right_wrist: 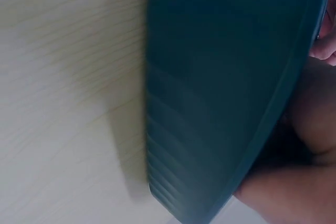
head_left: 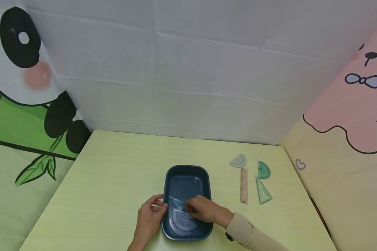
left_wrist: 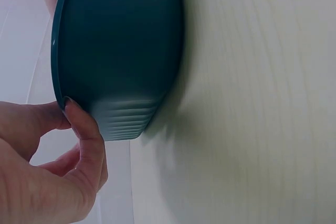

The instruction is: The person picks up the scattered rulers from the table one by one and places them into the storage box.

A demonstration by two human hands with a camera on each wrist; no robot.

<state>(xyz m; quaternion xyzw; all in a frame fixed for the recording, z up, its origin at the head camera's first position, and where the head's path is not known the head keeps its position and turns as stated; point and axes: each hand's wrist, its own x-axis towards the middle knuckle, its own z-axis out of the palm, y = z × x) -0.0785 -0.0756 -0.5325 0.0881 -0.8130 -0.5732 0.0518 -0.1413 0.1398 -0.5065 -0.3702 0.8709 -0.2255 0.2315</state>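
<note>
A dark blue tray (head_left: 186,168) stands on the table, its teal side (left_wrist: 115,40) large in the left wrist view. My left hand (head_left: 149,218) pinches the tray's left rim between thumb and fingers; the left wrist view shows this hand (left_wrist: 58,166) at the rim. Inside the tray, my right hand (head_left: 204,210) has its fingers curled at the right end of a clear set square (head_left: 177,203). A clear protractor (head_left: 180,223) lies below it in the tray. In the right wrist view the tray wall (right_wrist: 220,87) hides most of my right hand (right_wrist: 315,129).
To the right of the tray on the table (head_left: 119,167) lie a clear protractor (head_left: 238,160), a pinkish ruler (head_left: 244,186), a green protractor (head_left: 264,170) and a green set square (head_left: 262,191). A pale cloth wall (head_left: 188,76) rises behind the table, with printed cartoon figures at both sides.
</note>
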